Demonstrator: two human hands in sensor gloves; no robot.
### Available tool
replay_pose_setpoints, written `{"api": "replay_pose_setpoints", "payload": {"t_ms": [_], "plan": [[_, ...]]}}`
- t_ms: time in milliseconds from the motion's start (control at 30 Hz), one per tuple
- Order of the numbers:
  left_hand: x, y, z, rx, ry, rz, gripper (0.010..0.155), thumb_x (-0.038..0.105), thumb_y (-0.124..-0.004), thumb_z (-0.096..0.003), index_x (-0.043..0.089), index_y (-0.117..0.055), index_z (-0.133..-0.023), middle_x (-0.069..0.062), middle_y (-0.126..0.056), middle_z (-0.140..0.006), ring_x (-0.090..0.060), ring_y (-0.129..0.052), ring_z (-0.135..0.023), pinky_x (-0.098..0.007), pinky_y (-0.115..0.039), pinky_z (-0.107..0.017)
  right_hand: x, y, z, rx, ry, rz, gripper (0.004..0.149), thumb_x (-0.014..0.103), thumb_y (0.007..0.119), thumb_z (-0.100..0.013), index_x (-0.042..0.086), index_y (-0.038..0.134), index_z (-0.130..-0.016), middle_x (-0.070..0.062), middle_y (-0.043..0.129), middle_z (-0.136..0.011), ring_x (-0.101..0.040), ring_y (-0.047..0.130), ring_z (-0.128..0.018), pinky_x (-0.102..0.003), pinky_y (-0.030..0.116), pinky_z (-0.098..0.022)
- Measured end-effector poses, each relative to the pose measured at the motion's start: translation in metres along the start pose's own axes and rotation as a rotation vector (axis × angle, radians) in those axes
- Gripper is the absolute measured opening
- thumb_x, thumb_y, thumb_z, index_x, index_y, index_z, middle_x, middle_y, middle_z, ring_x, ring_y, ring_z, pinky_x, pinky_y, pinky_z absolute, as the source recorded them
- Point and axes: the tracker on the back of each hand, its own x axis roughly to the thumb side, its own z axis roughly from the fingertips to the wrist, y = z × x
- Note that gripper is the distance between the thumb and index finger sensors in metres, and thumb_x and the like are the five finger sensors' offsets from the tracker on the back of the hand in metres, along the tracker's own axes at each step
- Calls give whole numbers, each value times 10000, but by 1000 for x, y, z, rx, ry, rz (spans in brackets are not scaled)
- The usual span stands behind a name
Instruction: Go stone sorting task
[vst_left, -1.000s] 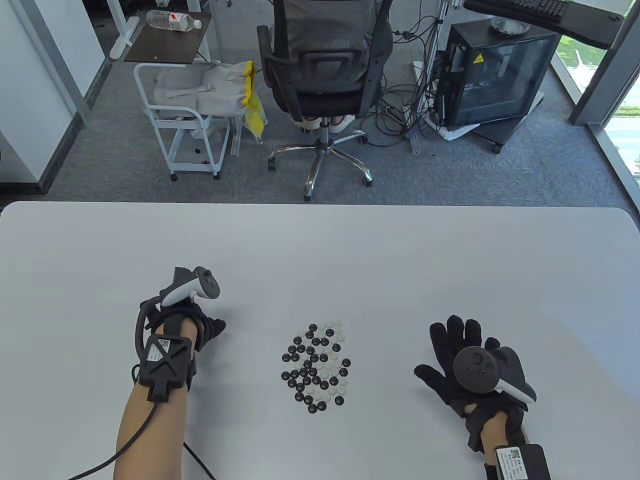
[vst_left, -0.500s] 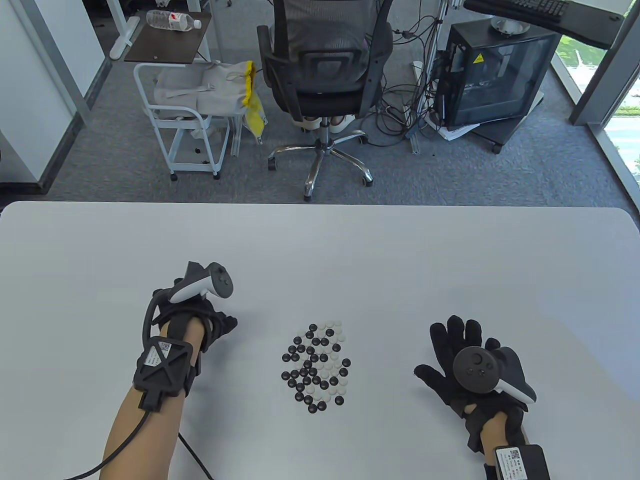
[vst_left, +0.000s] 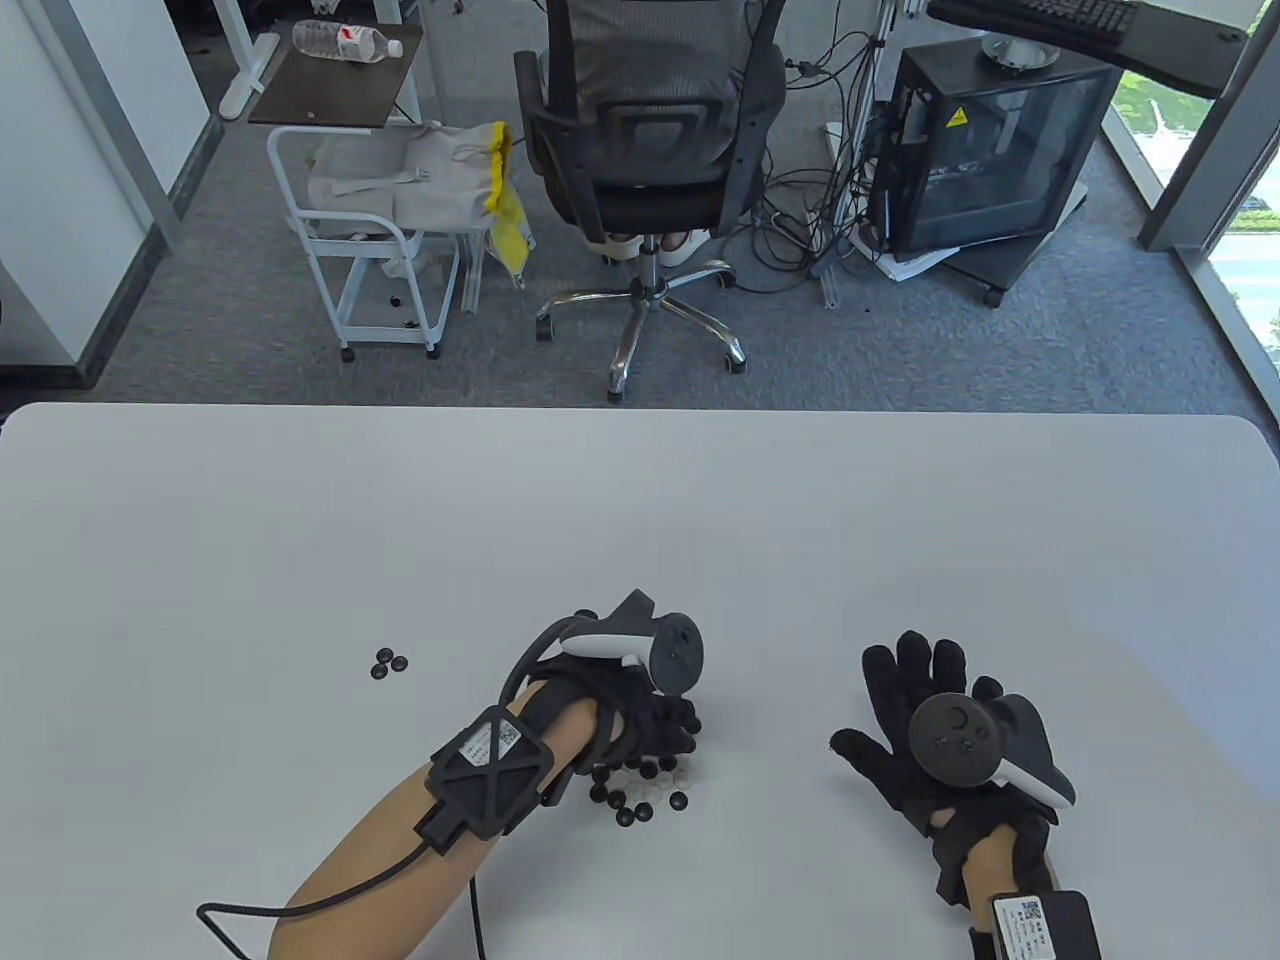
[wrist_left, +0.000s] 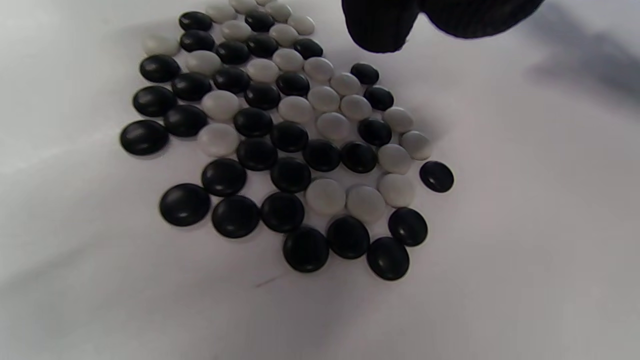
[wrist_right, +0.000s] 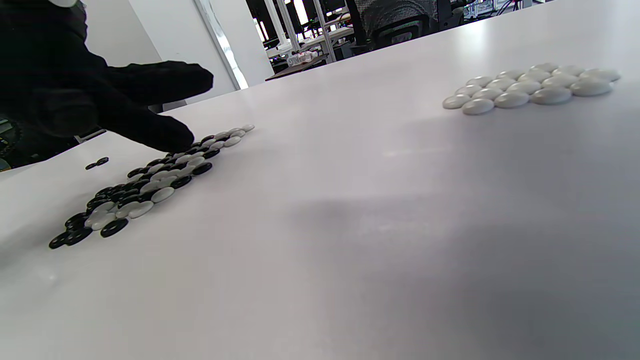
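Table view: left hand (vst_left: 640, 715) hovers over the mixed pile of Go stones (vst_left: 640, 785), near the tabletop's (vst_left: 640, 500) front edge at mid-width, and hides most of it. 3 black stones (vst_left: 389, 663) lie apart toward the left edge, likely the start of a black group. Right hand (vst_left: 935, 740) lies flat, palm down, fingers (vst_left: 912, 660) spread and straight, holding nothing, toward the right edge. It reads as parked while the left works.

Left wrist view: pile of black and white stones (wrist_left: 295, 135) packed in one layer, colours interleaved. 2 gloved fingertips (wrist_left: 380, 25) hang just above the pile's far side, close together, nothing visibly between them. Whether they touch a stone I cannot tell. Probably lining up a pinch on a black stone.

Right wrist view: a separate cluster of white stones (wrist_right: 535, 87) sits well apart from the mixed pile (wrist_right: 150, 185), so white goes right and black left. Left hand's fingers (wrist_right: 150, 130) reach down onto the pile's top, index extended.
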Motion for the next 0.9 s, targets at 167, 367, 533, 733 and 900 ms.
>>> {"api": "replay_pose_setpoints", "payload": {"t_ms": [167,367,533,733,900], "plan": [[-2,3,-27,-19,13,42,698,558,-485,-475,372,-392,-1142,-195,196,-1062,-504,209,-896,-802,16,-510,0,0,0,6,1,1,868,523,545,-617,-37,154,-1153,-445,4,-1096,-680,-47,-922,-887,62,-532],[-29,36,-52,26,162,157,698,563,-465,-470,395,-387,-1143,-180,226,-1056,-494,239,-889,-799,40,-510,-1,2,0,15,10,-1,864,522,543,-619,-35,153,-1153,-446,4,-1095,-680,-46,-922,-888,62,-532],[-72,46,-51,50,320,272,688,561,-463,-469,394,-400,-1134,-165,235,-1061,-482,260,-888,-793,63,-512,-1,2,-1,23,12,-8,867,523,544,-618,-37,153,-1153,-446,3,-1096,-680,-45,-924,-888,63,-532],[-131,34,-17,31,522,358,689,562,-461,-466,377,-458,-1129,-158,219,-1078,-484,252,-897,-791,63,-513,-2,1,-1,26,9,-19,864,522,543,-619,-36,153,-1153,-445,4,-1097,-682,-43,-925,-888,62,-532],[-171,12,20,0,643,402,694,561,-469,-465,357,-509,-1128,-156,195,-1084,-488,237,-901,-791,55,-513,-1,1,-1,31,7,-14,864,522,543,-620,-37,154,-1153,-445,6,-1097,-683,-40,-926,-889,62,-531]]}}
